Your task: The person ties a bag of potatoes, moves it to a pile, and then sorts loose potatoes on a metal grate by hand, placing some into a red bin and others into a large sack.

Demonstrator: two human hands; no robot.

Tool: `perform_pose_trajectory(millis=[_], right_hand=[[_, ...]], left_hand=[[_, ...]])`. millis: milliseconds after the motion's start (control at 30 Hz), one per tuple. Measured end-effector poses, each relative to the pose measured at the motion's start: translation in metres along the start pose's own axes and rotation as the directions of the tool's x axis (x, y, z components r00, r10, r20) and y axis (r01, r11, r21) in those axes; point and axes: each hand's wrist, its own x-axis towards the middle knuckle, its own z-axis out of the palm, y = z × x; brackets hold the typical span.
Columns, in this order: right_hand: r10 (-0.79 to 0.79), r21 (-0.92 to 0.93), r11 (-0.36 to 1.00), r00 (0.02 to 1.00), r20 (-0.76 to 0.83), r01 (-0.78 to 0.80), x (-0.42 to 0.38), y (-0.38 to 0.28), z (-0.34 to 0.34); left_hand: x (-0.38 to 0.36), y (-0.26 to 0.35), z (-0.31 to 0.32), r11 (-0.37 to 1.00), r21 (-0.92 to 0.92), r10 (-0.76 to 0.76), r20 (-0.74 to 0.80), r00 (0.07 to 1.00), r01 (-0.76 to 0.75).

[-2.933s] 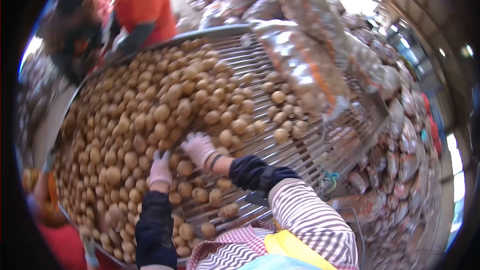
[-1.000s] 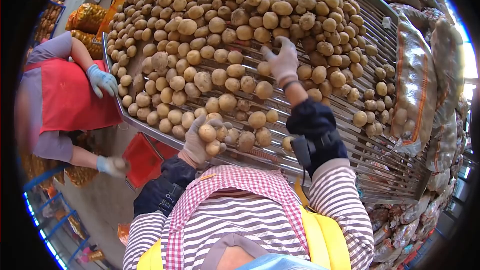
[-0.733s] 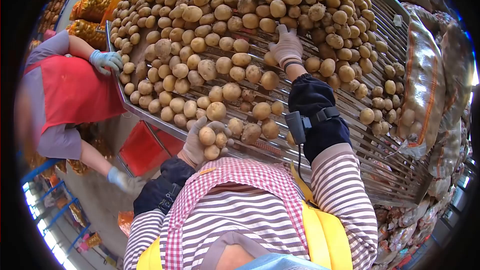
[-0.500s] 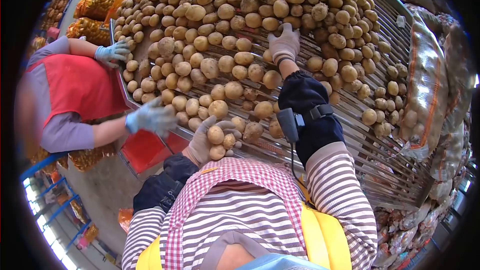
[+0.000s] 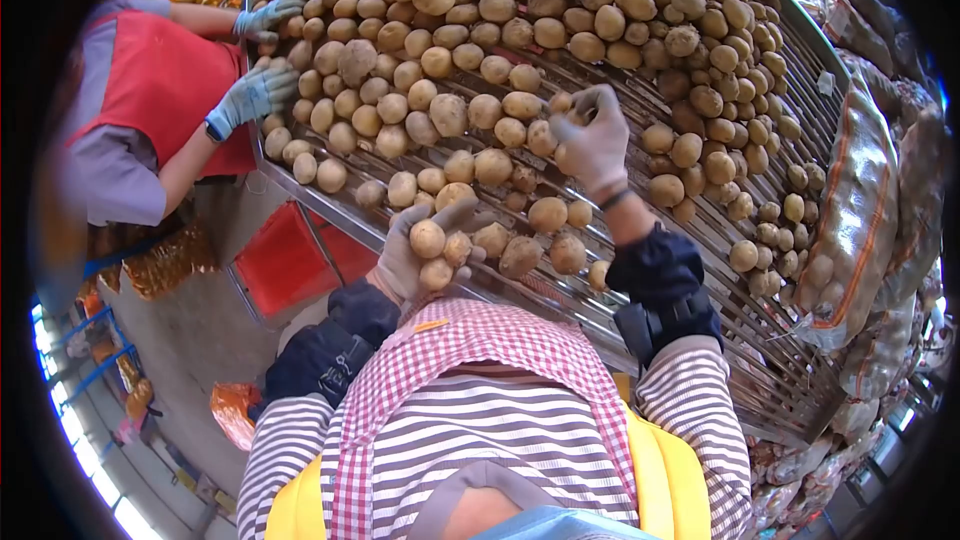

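Observation:
Three potatoes [image 5: 428,239] are gathered in my gloved left hand [image 5: 396,262], which is closed around them near the front edge of the slatted metal table [image 5: 640,90]. Over the slats to the right, my gloved right hand [image 5: 600,145] has its fingers curled; what they hold, if anything, is hidden. A small potato [image 5: 559,102] lies right by its fingertips. Loose potatoes [image 5: 448,114] cover the slats beyond both hands, and a few more, such as a potato [image 5: 520,256], lie between them.
Across the left edge, a co-worker in a red apron [image 5: 165,90] has two blue-gloved hands [image 5: 252,98] among the potatoes. A filled mesh sack [image 5: 850,205] leans along the right side. A red panel [image 5: 300,260] stands below the left edge.
My right hand has drawn back towards me from the far pile, and its fingers have curled. My left hand keeps its three potatoes. The co-worker's nearer hand has moved away from me.

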Motion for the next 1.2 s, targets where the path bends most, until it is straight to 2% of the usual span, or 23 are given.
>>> perform_pose_trajectory(millis=[33,100,133,200,233,300,333,367,433,467,633,700,733,800,833,900,967,1000,1067,1100,1133,1167,1200], right_hand=[[-0.02,0.098,0.995,0.997,0.073,0.013,-0.022,-0.014,0.001],[-0.009,0.062,0.998,0.952,0.307,-0.01,-0.064,-0.042,0.0],[-0.013,0.058,0.998,0.951,0.31,-0.006,-0.079,-0.056,-0.002],[0.0,0.203,0.967,0.793,0.609,-0.156,-0.098,-0.077,-0.003],[-0.003,0.199,0.968,0.79,0.614,-0.151,-0.097,-0.069,-0.001],[-0.112,0.072,0.993,0.918,0.38,0.091,-0.088,-0.033,-0.002],[-0.212,-0.203,0.926,0.884,0.417,0.318,-0.079,-0.023,-0.009],[-0.219,-0.204,0.922,0.879,0.424,0.328,-0.08,-0.023,-0.006],[0.0,-0.58,0.661,0.773,0.635,0.476,-0.086,-0.023,-0.001],[0.054,-0.648,0.57,0.764,0.644,0.506,-0.092,-0.031,0.007],[0.008,-0.649,0.532,0.763,0.647,0.545,-0.088,-0.004,0.036],[-0.032,-0.571,0.654,0.773,0.633,0.495,-0.085,-0.012,0.028],[-0.025,-0.493,0.772,0.794,0.607,0.401,-0.081,-0.001,0.023],[-0.137,-0.462,0.789,0.85,0.508,0.404,-0.074,0.007,0.021],[-0.142,-0.333,0.882,0.862,0.486,0.334,-0.069,0.01,0.02],[0.074,-0.138,0.99,0.872,0.484,-0.007,-0.061,-0.015,0.033],[0.046,0.045,0.996,0.868,0.494,-0.079,-0.062,-0.042,0.066],[0.073,0.016,0.995,0.825,0.561,-0.099,-0.067,-0.069,0.079],[-0.178,0.045,0.979,0.735,0.654,0.198,-0.081,-0.091,0.121],[-0.25,0.076,0.959,0.685,0.684,0.274,-0.105,-0.125,0.14],[-0.194,0.176,0.981,0.571,0.798,0.087,-0.128,-0.146,0.156],[-0.396,0.293,0.905,0.357,0.846,0.31,-0.148,-0.167,0.17],[-0.438,0.42,0.891,0.082,0.895,0.171,-0.167,-0.187,0.176]], left_hand=[[0.0,0.001,0.004,1.0,-0.004,0.004,0.052,0.999,-0.004],[0.002,0.004,0.013,1.0,-0.012,-0.005,0.083,0.997,0.006],[0.007,0.002,0.015,1.0,-0.016,-0.002,0.088,0.996,0.004],[0.014,-0.002,0.016,0.997,-0.057,0.059,0.004,0.998,-0.059],[0.011,0.001,0.01,0.996,-0.062,0.065,0.009,0.998,-0.065],[0.005,0.007,-0.004,0.999,-0.052,-0.005,0.143,0.99,0.012],[-0.002,0.005,0.003,0.997,-0.069,-0.011,0.21,0.978,0.026],[-0.005,0.005,0.0,0.997,-0.074,-0.001,0.218,0.976,0.018],[-0.011,0.004,-0.007,0.991,-0.107,-0.044,0.336,0.941,0.085],[-0.014,0.002,-0.009,0.99,-0.123,-0.023,0.316,0.948,0.066],[-0.028,-0.008,-0.04,0.997,-0.069,-0.028,0.238,0.971,0.046],[-0.035,-0.013,-0.046,0.993,-0.099,-0.038,0.186,0.982,0.058],[-0.044,-0.013,-0.046,0.989,-0.143,-0.023,0.18,0.983,0.049],[-0.056,-0.014,-0.058,0.966,-0.245,-0.018,0.242,0.97,0.079],[-0.06,-0.016,-0.067,0.963,-0.266,0.021,0.239,0.971,0.045],[-0.074,-0.023,-0.08,0.947,-0.318,0.073,0.33,0.941,0.038],[-0.088,-0.033,-0.092,0.934,-0.354,0.16,0.321,0.934,-0.039],[-0.094,-0.039,-0.098,0.917,-0.394,0.202,0.302,0.931,-0.071],[-0.105,-0.045,-0.104,0.884,-0.452,0.237,0.219,0.947,-0.117],[-0.109,-0.05,-0.108,0.879,-0.458,0.256,0.222,0.941,-0.131],[-0.113,-0.058,-0.116,0.869,-0.465,0.306,0.235,0.923,-0.17],[-0.112,-0.064,-0.124,0.857,-0.472,0.353,0.246,0.903,-0.207],[-0.092,-0.069,-0.155,0.878,-0.404,0.457,0.547,0.702,-0.257]])
